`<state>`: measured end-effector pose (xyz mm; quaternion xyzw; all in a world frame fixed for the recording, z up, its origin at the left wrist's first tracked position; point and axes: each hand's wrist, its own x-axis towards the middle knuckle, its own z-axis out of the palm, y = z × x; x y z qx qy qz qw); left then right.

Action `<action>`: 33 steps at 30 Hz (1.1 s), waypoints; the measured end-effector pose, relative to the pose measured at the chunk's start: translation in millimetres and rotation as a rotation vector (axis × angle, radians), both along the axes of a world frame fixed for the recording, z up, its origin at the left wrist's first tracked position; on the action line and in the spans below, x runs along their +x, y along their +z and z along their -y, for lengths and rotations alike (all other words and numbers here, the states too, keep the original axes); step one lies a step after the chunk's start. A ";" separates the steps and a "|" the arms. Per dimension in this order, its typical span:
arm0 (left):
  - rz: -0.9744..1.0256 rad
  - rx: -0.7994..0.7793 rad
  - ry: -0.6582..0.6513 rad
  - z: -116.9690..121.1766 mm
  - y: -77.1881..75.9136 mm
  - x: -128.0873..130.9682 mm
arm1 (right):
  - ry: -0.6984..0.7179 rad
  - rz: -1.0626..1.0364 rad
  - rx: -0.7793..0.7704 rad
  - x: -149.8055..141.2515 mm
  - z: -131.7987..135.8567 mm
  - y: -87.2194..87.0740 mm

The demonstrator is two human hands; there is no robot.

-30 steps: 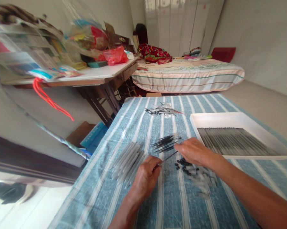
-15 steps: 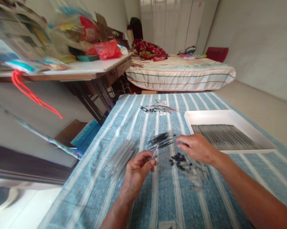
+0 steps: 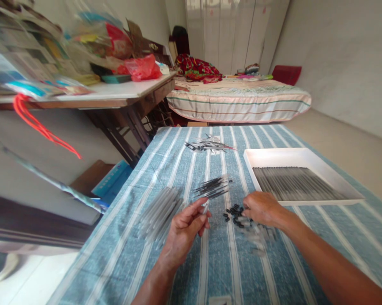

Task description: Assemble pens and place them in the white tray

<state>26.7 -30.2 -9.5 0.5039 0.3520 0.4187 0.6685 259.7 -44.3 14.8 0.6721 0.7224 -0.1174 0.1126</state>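
My left hand point(image 3: 186, 226) is raised a little over the striped tablecloth point(image 3: 222, 262), its fingers pinched on a clear pen barrel point(image 3: 206, 206). My right hand point(image 3: 263, 209) rests palm down on a heap of small black caps point(image 3: 232, 214) and clear caps point(image 3: 261, 235), fingers curled into the heap. A bundle of black refills point(image 3: 211, 187) lies just beyond both hands. A pile of clear barrels point(image 3: 159, 209) lies to the left of my left hand.
A white tray point(image 3: 308, 154) holding rows of assembled pens stands at the right. More loose pen parts point(image 3: 206, 145) lie at the table's far end. A cluttered wooden desk point(image 3: 114, 95) is at the left, a bed point(image 3: 238, 99) behind.
My right hand has dropped from beside the refills onto the heap of caps. My left hand stays raised with the clear barrel, which earlier lay low with a refill going in.
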 end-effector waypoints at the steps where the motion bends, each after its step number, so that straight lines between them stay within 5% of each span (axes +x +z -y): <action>1: -0.007 -0.001 -0.008 0.1 0.3 -0.2 | 0.004 -0.004 -0.002 -0.3 0.2 -0.8; 33: -0.082 -0.043 -0.103 3.2 5.2 1.4 | -0.004 -0.247 -0.009 -2.0 -2.5 -15.4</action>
